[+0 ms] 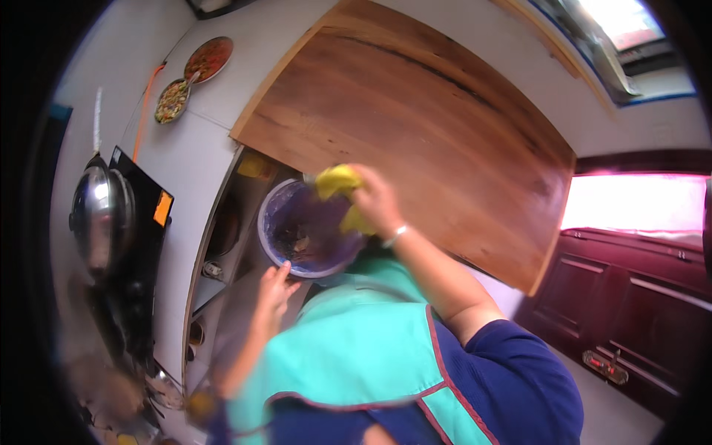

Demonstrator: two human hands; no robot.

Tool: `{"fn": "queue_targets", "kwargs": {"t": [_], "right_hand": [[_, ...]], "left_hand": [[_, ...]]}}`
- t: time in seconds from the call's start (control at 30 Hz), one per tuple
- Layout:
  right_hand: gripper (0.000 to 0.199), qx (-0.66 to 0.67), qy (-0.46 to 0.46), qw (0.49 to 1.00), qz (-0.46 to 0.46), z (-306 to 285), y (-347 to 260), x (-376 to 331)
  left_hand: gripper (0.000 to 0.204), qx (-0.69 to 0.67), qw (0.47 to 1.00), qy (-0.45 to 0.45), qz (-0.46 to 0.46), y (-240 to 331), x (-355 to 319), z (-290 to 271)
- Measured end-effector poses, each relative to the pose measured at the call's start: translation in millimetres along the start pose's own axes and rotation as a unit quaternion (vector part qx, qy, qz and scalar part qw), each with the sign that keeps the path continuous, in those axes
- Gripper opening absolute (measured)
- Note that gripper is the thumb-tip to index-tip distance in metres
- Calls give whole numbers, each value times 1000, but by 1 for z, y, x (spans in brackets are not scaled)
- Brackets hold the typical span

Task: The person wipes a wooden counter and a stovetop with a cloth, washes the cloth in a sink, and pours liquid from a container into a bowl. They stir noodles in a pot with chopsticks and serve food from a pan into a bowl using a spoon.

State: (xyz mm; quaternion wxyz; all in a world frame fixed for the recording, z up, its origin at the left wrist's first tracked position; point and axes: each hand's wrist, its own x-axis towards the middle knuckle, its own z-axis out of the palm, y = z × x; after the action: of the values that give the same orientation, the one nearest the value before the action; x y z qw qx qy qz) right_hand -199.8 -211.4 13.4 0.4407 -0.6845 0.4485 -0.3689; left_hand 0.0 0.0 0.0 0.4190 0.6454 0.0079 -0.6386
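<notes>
A bucket [271,202] with a pale purple rim is tilted toward me in front of the wooden table's near left corner. Dark scraps and a small light-brown piece lie inside it. At its lower left edge, my left hand [274,297] grips the rim with the fingertips. My right hand [378,200] is closed on a yellow cloth [338,181], held over the bucket's right side beside the wooden tabletop. One part of the cloth hangs down below the hand. The cloth and right hand are slightly blurred, and part of the bucket's right wall is hidden behind them.
The brown wooden tabletop [415,119] spreads ahead. Two bowls of chopped food, one red [210,58] and one mixed [172,104], stand on the white counter at far left. Nearer are a lidded metal pan [104,215] and a black stovetop [152,200]. Open shelves [215,245] sit below.
</notes>
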Motion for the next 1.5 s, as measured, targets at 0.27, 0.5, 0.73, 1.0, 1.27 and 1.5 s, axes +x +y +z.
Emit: {"fn": "queue_targets", "kwargs": {"t": [0.27,0.5,0.73,1.0,1.27,1.5], "right_hand": [[41,-63,467,871,139,-232,131,5],[46,-407,411,806,125,-279,212,162],[52,-380,105,910,-124,-152,181,406],[43,-194,-174,923,-284,46,60,310],[46,-2,-275,944,-185,128,-20,92],[42,73,-41,987,137,22,-49,76]], "left_hand": [[27,8,1000,-9,-21,35,27,15],[35,20,997,50,-62,56,55,24],[20,-17,990,124,-72,54,63,24],[21,-61,978,195,-48,69,53,20],[21,-65,985,158,-9,73,21,-4],[26,-71,993,92,8,50,10,-27]]}}
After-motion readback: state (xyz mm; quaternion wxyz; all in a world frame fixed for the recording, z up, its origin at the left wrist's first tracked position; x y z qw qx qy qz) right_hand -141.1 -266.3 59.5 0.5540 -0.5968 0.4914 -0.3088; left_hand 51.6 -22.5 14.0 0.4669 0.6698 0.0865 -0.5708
